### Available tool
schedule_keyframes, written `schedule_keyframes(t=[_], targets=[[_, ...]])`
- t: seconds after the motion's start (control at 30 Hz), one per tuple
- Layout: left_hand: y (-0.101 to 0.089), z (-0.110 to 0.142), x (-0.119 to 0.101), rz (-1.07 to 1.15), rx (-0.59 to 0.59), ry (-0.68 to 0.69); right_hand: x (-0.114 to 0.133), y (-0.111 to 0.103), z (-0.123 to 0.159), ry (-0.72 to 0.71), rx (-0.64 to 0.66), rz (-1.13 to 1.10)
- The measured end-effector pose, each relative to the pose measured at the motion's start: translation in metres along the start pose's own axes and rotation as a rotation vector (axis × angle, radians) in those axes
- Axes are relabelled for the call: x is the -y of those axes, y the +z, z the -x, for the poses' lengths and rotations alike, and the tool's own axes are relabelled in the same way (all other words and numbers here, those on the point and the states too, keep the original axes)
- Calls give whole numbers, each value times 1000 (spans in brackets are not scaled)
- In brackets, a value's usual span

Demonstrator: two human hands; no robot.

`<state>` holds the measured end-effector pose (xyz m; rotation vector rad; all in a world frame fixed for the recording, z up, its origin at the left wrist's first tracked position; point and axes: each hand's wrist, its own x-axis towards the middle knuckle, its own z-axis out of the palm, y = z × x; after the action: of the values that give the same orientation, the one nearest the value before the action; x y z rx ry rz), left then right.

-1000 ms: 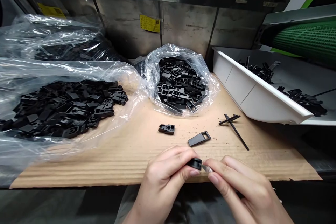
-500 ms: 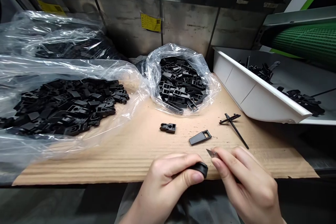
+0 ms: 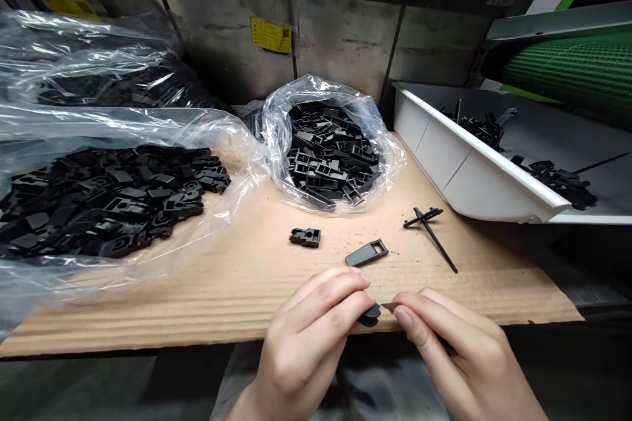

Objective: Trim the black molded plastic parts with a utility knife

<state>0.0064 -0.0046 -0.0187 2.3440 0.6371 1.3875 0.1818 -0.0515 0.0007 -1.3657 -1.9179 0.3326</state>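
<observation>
My left hand [image 3: 311, 335] is closed round a small black plastic part [image 3: 370, 316], whose rounded end sticks out past the fingertips. Pinched between thumb and forefinger of my right hand [image 3: 454, 342] is a small pointed blade [image 3: 390, 306]. Its tip is right at the edge of the plastic part; I cannot tell whether they touch. Just beyond the hands, a flat tapered black piece with a square opening [image 3: 366, 253] lies on the cardboard. To its left rests a short black block [image 3: 305, 237]. A thin black cross-shaped piece [image 3: 434, 237] lies to the right.
Cardboard [image 3: 197, 302] covers the bench. Black parts fill a clear bag [image 3: 276, 125] at the centre back and spread over clear plastic [image 3: 118, 204] at left. A white tray [image 3: 474, 177] of black pieces stands at right, below a green roller [image 3: 573, 72].
My left hand has turned the plastic part, so its end now faces the blade. The blade has come close to the part's edge. The whole view has shifted slightly.
</observation>
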Motion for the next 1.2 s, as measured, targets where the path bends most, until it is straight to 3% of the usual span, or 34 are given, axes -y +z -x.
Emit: schedule_keyframes(t=[0.2, 0.43, 0.6, 0.77, 0.87, 0.97, 1.2], targets=[[-2, 0, 0, -35, 18, 15, 0, -1, -2, 42, 92, -24], [-3, -2, 1, 39, 44, -6, 3, -15, -19, 137, 360, -167], [-4, -4, -2, 58, 11, -53, 9, -25, -23, 114, 567, -330], [-10, -11, -10, 104, 20, -294, 2, -22, -13, 117, 398, -323], [-11, -16, -13, 185, 74, -462, -4, -14, -5, -66, 158, -99], [-7, -19, -15, 174, 113, -538, -6, -7, 0, -264, -28, 146], [0, -19, -17, -4, 157, -454, 1, -7, -1, -320, -2, 338]])
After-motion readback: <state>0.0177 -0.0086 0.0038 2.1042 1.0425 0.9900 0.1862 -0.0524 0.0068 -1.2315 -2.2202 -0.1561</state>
